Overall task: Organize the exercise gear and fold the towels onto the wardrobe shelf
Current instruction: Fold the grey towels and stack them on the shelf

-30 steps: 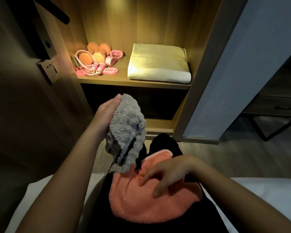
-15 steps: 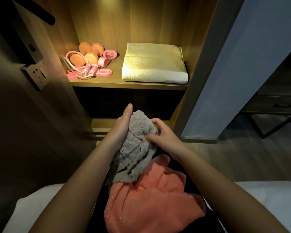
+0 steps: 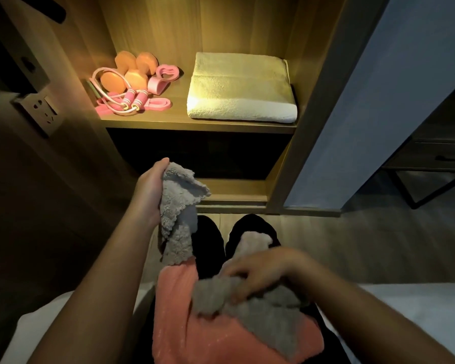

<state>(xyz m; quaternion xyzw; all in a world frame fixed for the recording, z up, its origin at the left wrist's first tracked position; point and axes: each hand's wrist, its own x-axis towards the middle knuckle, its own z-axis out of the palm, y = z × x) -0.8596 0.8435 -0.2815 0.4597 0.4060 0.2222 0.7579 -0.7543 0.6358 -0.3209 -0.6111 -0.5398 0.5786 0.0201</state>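
Head view: in the middle left of the frame the left hand (image 3: 153,190) is raised in front of the wardrobe, its fingers closed round the top of a grey towel (image 3: 180,206) that hangs down from it, one corner sticking out to the right. Lower right of centre, the right hand (image 3: 260,271) has its fingers curled into grey fabric (image 3: 268,319) bunched on the lap. I cannot tell whether this is the same piece as the hanging towel. Under it, across the person's dark trousers (image 3: 210,240), lies a coral towel (image 3: 195,332).

In the upper middle, the lit wardrobe shelf (image 3: 195,126) carries a folded cream towel (image 3: 242,88) on its right half. On its left half, well apart from that towel, sit orange dumbbells (image 3: 126,74), a pink skipping rope (image 3: 128,101) and a pink grip ring (image 3: 166,74). A wall socket (image 3: 41,111) is at the left edge, and white bedding (image 3: 418,306) is at the lower right.
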